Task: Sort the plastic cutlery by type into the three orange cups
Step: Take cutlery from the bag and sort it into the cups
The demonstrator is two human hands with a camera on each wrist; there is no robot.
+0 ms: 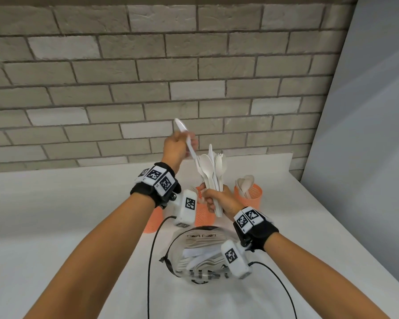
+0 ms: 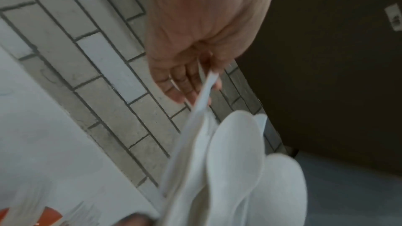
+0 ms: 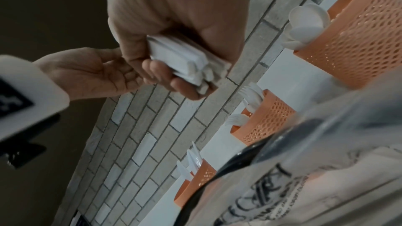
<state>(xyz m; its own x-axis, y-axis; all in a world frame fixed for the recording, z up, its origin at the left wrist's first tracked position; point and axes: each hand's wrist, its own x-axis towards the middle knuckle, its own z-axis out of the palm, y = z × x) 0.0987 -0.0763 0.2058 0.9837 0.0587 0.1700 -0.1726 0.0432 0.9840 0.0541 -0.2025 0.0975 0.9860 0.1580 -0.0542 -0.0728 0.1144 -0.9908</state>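
Observation:
My right hand (image 1: 217, 200) grips a bundle of white plastic cutlery (image 1: 213, 169) upright by the handles, with spoon bowls and fork tines on top. My left hand (image 1: 177, 146) pinches one long white piece, seemingly a knife (image 1: 182, 131), tilted up-left; its lower end still meets the bundle. Behind the hands stand three orange mesh cups. In the right wrist view the nearest cup (image 3: 359, 40) holds spoons, the middle cup (image 3: 267, 118) forks, the far cup (image 3: 197, 181) knives. That view also shows the bundle's handle ends (image 3: 187, 64) in my fist.
A clear plastic bag (image 1: 200, 256) with more white cutlery lies on the white table (image 1: 67, 226) in front of the cups. Black cables run from both wrist cameras across the table. A grey brick wall (image 1: 148, 77) stands close behind, and a pale panel is on the right.

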